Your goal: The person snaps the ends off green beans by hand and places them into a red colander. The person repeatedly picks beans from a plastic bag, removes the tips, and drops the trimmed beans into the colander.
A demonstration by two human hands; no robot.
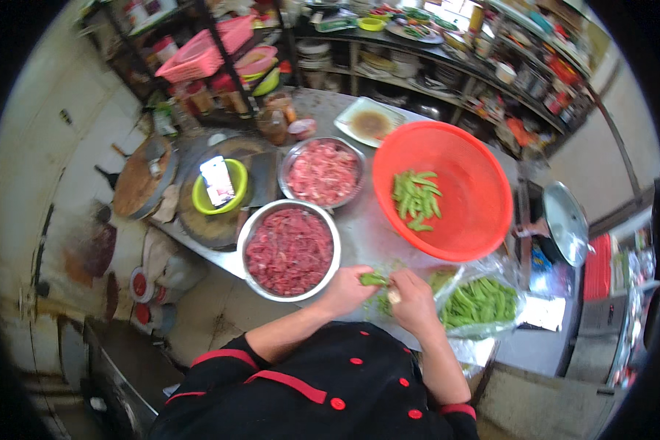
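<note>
Several green vegetable pods [371, 279] or pieces of one are pinched in my left hand [347, 290], at the table's front edge. My right hand [414, 300] meets it from the right, its fingers closed at the pod's other end. A small pale spot shows at its fingers, too blurred to name. Green scraps [385, 303] lie on the table beneath. Right of my right hand, a clear plastic bag [455, 330] stands open, full of green pods [479, 301]. Beyond my hands, a red plastic basin [467, 187] holds a small heap of pods [416, 197] on its left side.
Left of my hands a steel bowl [336, 253] holds dark red sliced meat; behind it is another bowl of paler meat [323, 171]. A phone [217, 180] leans in a lime-green bowl [242, 190] on a round chopping board [190, 228]. A plate with brown liquid [346, 122] stands behind.
</note>
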